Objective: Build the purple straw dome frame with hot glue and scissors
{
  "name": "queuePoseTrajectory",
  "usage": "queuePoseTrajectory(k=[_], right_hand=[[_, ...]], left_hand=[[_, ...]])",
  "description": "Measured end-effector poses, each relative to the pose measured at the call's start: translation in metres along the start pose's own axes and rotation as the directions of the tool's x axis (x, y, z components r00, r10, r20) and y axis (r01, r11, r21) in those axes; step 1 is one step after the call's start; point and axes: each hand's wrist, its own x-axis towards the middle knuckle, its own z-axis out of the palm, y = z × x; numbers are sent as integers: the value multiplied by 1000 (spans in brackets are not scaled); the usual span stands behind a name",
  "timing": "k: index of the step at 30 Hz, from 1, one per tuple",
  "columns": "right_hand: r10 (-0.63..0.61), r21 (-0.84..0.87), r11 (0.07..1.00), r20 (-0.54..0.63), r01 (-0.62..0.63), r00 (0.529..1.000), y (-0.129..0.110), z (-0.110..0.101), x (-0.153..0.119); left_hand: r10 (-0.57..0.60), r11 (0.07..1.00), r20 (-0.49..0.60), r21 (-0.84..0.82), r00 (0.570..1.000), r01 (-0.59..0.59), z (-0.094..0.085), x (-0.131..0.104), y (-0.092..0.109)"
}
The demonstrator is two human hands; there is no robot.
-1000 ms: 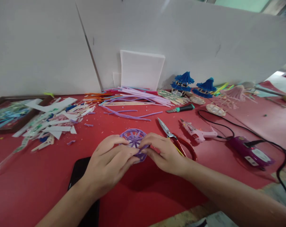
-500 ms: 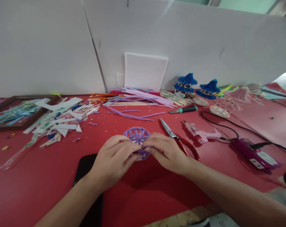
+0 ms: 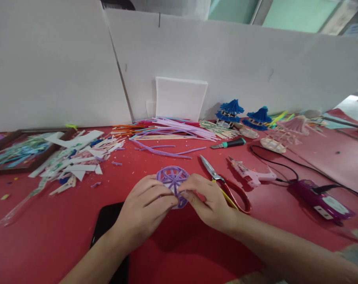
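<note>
Between my hands is a small round purple frame (image 3: pixel 172 176), with spokes meeting at its middle like a wheel and something white under it. It looks made of pipe cleaners. My left hand (image 3: pixel 149 203) grips its left and near side, fingers bent over the rim. On the right, my right hand (image 3: pixel 210 199) pinches the near right part with thumb and forefinger; the fingertips of both hands almost meet there. Part of the frame is hidden behind the fingers. Red-handled scissors (image 3: pixel 210 165) lie just beyond my right hand.
A black phone (image 3: pixel 108 221) lies under my left forearm. To the right are a pink glue gun (image 3: pixel 252 175), its cord, and a purple power strip (image 3: pixel 321 201). A utility knife (image 3: pixel 229 143), pipe cleaners (image 3: pixel 179 128) and blue-roofed models (image 3: pixel 230 110) stand farther back. Paper scraps (image 3: pixel 81 157) pile up left.
The view has tilted up slightly, so everything sits lower. My fingers have shifted a little on the purple frame, and more of its spokes show between my hands.
</note>
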Motion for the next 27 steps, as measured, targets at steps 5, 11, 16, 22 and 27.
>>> queuePoseTrajectory(k=[5,11,16,22,27], right_hand=[[47,4,999,28,-48,998,-4,0,0],[136,-1,991,79,-137,987,0,-3,-1],[114,18,993,103,-116,988,4,-6,-1],[6,6,1000,96,-7,995,6,-9,0],[-65,-22,997,98,67,993,6,-8,0]], left_hand=[[-207,977,-62,-73,976,202,7,-9,-1],[-265,964,-92,-51,960,261,7,-11,-2],[-163,986,-27,-35,986,162,4,-9,-3],[-76,997,7,32,997,76,2,-3,8],[-107,993,9,47,994,107,-1,0,13]])
